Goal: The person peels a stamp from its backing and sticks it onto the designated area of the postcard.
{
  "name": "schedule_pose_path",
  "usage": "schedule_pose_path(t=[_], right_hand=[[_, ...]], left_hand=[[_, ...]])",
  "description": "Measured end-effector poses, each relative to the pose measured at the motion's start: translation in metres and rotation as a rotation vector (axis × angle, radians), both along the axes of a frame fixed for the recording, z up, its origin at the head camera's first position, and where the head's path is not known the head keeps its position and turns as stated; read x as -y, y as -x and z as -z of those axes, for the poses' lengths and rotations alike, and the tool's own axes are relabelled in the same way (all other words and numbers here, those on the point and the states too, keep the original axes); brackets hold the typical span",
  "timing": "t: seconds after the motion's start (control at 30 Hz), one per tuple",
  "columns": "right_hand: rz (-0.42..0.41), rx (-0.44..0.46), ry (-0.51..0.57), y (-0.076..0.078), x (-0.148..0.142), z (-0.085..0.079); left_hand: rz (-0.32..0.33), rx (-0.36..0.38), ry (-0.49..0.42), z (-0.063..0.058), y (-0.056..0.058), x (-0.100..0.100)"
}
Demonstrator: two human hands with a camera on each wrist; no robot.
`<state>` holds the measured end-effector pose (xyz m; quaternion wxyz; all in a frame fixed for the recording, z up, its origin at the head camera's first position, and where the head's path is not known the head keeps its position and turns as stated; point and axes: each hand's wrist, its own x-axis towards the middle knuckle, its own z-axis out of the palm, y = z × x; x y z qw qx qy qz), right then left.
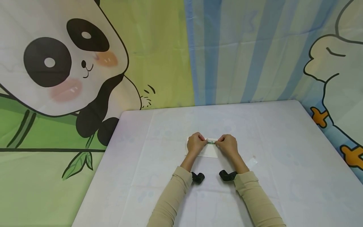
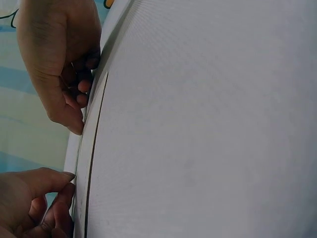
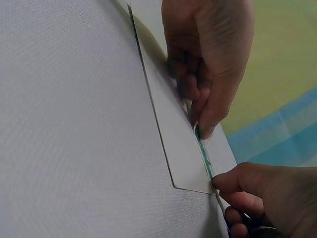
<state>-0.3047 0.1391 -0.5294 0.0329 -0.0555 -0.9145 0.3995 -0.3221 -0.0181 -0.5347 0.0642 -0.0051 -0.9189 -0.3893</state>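
A white card (image 1: 208, 153) lies flat on the table. Over its far part, a small strip (image 1: 211, 142) with green and white markings stretches between both hands. My left hand (image 1: 195, 143) pinches the strip's left end between thumb and forefinger; my right hand (image 1: 228, 145) pinches the right end the same way. From the right wrist view, the thin green-edged strip (image 3: 204, 154) runs close over the card (image 3: 171, 153), near its far edge. The left wrist view has the left hand (image 2: 32, 203) low and the right hand (image 2: 64, 64) above it, with the card's edge-on side (image 2: 91, 144) alongside.
A small clear plastic scrap (image 1: 251, 162) lies right of the right wrist. Black wrist cameras (image 1: 198, 178) sit under both forearms. The white-covered table (image 1: 158, 151) reaches back to a cartoon-printed curtain (image 1: 164, 53).
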Motion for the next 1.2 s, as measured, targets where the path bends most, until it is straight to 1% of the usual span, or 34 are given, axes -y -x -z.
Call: schedule_pose_path(t=[0.3, 0.6, 0.83, 0.97, 1.2], right_hand=[[-0.008, 0.007, 0.024, -0.002, -0.002, 0.000], [-0.022, 0.001, 0.024, -0.002, -0.006, 0.002], [-0.024, 0.034, 0.028, -0.001, -0.007, -0.001], [-0.026, 0.038, 0.025, -0.001, -0.006, -0.002], [-0.038, 0.038, 0.017, 0.001, -0.006, 0.000]], left_hand=[[0.011, 0.024, 0.015, 0.001, 0.001, -0.001], [0.026, 0.034, 0.018, 0.004, 0.004, 0.000], [0.022, 0.046, 0.025, 0.000, 0.005, -0.002], [0.022, 0.080, 0.037, -0.004, 0.006, -0.002], [0.029, 0.167, 0.061, -0.010, 0.010, 0.000]])
